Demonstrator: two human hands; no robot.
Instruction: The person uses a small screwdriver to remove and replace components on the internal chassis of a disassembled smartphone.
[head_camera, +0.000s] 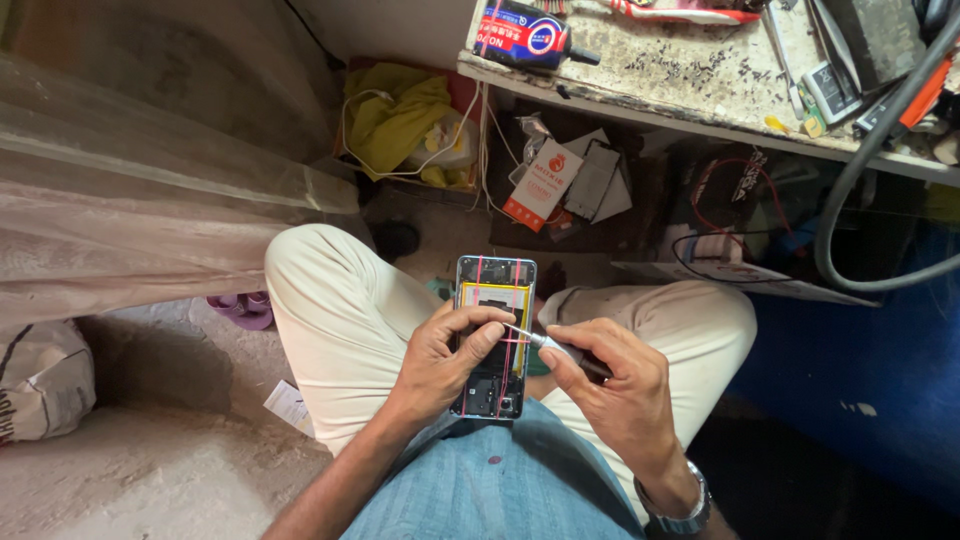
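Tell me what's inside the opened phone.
Inside the phone a yellow-edged battery shows, with red bands across it. The left hand covers the middle; the tool tip reaches there.

Rough concrete floor (150, 470), a stained workbench (690, 90) above, daylight from the left.

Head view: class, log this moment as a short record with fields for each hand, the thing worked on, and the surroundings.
Left hand: left hand grips an opened phone, thumb across its middle.
Right hand: right hand holds a thin metal tool, tip at the phone's middle.
Phone: back cover off, yellow-edged battery showing, red bands wrapped around it, held over the lap.
Posture: seated, knees apart in pale trousers.
Surroundings: worn bench above with a glue bottle; grey hose at right.
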